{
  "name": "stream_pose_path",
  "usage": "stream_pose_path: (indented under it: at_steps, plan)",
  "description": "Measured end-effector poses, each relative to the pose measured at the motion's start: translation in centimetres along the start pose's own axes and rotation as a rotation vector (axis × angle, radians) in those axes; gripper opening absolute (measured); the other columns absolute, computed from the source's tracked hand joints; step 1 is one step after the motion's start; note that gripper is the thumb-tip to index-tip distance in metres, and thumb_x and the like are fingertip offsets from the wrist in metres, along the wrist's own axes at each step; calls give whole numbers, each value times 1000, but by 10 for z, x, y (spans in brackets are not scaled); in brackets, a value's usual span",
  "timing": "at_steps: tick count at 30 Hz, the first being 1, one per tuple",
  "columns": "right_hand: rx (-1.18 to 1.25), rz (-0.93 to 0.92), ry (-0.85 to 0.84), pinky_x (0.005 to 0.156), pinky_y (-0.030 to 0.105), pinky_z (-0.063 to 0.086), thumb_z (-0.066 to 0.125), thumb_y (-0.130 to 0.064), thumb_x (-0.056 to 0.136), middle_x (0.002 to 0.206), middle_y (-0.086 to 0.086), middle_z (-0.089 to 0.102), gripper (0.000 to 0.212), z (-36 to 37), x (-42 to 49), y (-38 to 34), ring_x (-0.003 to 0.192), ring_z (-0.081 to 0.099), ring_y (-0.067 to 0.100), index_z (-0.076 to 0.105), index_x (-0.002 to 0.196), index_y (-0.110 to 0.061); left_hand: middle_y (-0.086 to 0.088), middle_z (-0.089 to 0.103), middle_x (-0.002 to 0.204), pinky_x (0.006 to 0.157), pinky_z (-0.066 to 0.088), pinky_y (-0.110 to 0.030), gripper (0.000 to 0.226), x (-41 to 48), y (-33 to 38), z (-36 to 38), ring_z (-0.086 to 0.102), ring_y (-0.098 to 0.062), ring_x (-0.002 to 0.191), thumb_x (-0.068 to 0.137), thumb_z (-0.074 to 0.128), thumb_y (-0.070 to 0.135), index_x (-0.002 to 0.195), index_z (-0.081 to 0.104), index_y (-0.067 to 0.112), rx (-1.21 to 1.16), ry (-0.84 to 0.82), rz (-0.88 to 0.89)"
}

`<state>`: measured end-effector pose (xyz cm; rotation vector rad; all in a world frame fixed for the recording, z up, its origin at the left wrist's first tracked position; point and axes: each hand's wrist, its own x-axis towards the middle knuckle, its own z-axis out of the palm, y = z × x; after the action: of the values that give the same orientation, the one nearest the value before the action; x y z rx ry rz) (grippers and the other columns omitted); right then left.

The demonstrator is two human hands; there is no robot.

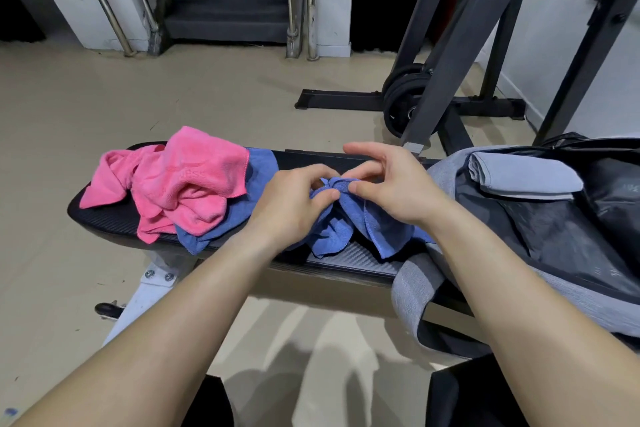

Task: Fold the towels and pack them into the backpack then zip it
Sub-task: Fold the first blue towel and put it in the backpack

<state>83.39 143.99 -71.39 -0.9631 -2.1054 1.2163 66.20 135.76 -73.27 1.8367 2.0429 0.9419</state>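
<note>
The black padded surface runs left to right beneath the fingers and carries everything. Just right of the fingers lies the grey and black backpack, open, with a grey strap hanging over the near edge of the surface. Beyond the fingers, on the floor, stands a dark metal rack with black weight plates at its foot. Left of the fingers a crumpled pink towel is heaped on blue cloth. Whether that cloth is part of the towel in hand or a second one cannot be told.

The blue towel lies bunched right under the fingers, at the middle of the surface, its ends drooping toward the near edge. A folded grey towel sits inside the open backpack, right of the fingers.

The left hand and right hand meet over the blue towel's top edge. The left fingers are curled and pinch the cloth. The right thumb and forefinger pinch it just beside them, with the other right fingers lifted and spread.
</note>
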Motion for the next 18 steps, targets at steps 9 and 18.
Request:
stream_pose_path:
  at_steps: [9,18]
  plan:
    - [-410,131,99,65,29,53,66,-1,68,72,-6,68,25,-6,-1,12,65,59,9,67,76,-24,18,62,69,65,35,-24,5,14,-7,-7,58,-6,71,90,68,31,88,71,29,13,138,-91]
    - [-457,189,160,58,25,41,57,-24,97,66,-6,64,17,-19,0,27,67,59,11,59,80,-22,16,55,65,66,35,-27,10,18,-23,-17,59,-20,74,90,70,29,95,72,20,39,234,-211]
